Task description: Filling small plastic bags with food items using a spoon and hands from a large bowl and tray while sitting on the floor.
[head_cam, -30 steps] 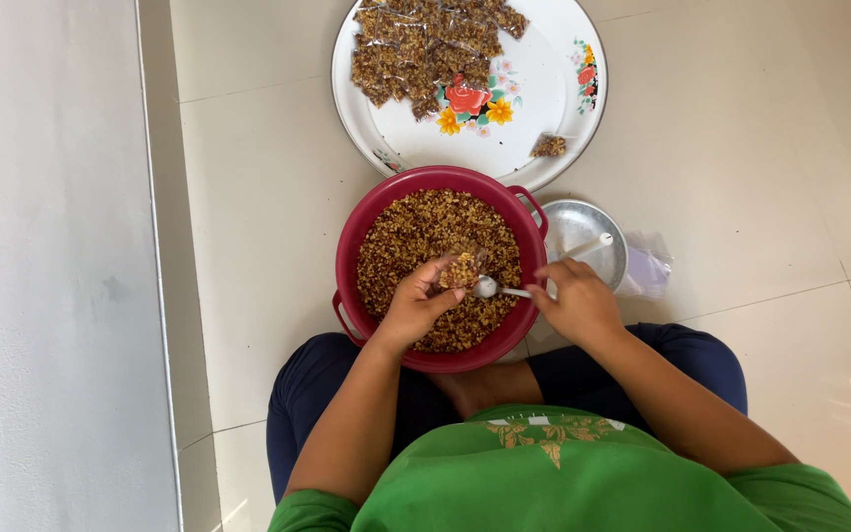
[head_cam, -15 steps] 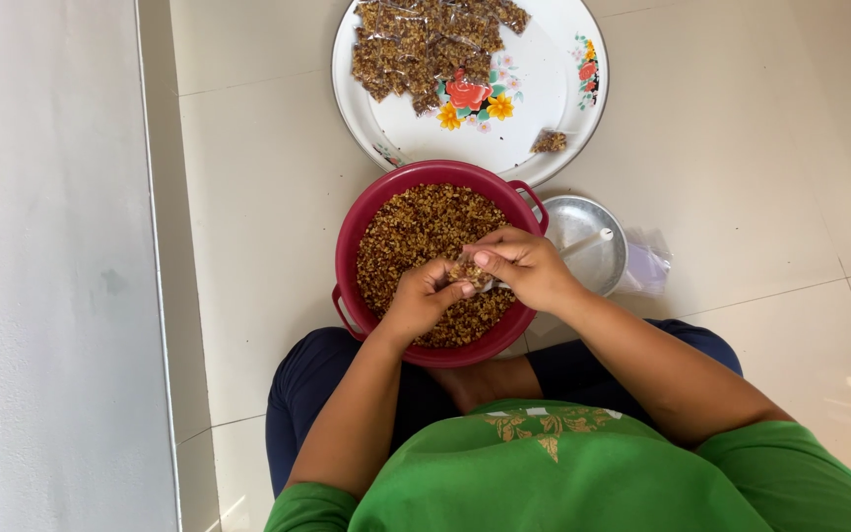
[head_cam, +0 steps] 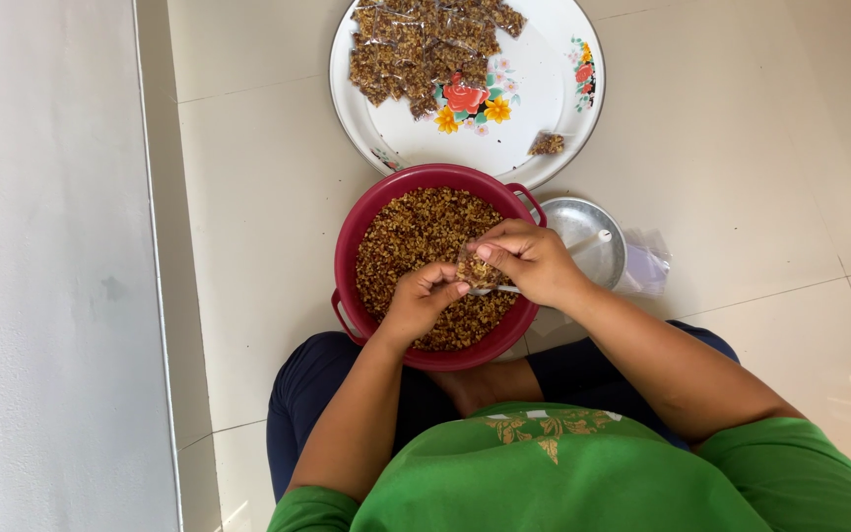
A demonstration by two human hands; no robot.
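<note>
Small bag [head_cam: 478,268]: clear plastic, part-filled with brown grainy mix; held over the red bowl's right half, pinched between both hands.
Spoon [head_cam: 496,290]: thin metal, only a short bright length shows under the right hand; just below the bag.
Right hand [head_cam: 529,261]: fingers curled down onto the bag's top edge, clenched on it; spoon tucked beneath.
Left hand [head_cam: 424,300]: fingers bent inward, tips gripping the bag's left side; wrist over the bowl's near rim.
Red bowl [head_cam: 347,251]: round, smooth plastic, two small side handles; heaped with coarse brown and tan crumbly mix; sits on the floor between the knees.
Metal lid [head_cam: 593,236]: round, dull silver, shallow; just right of the bowl, touching its rim.
Loose plastic [head_cam: 647,266]: crumpled clear film beside the lid.
Tray [head_cam: 534,94]: large round white enamel, painted flowers; beyond the bowl.
Filled bags [head_cam: 425,44]: flat clear packets piled on the tray's upper left; one stray packet [head_cam: 547,144] near its lower edge.
Floor [head_cam: 741,148]: pale glossy tiles.
</note>
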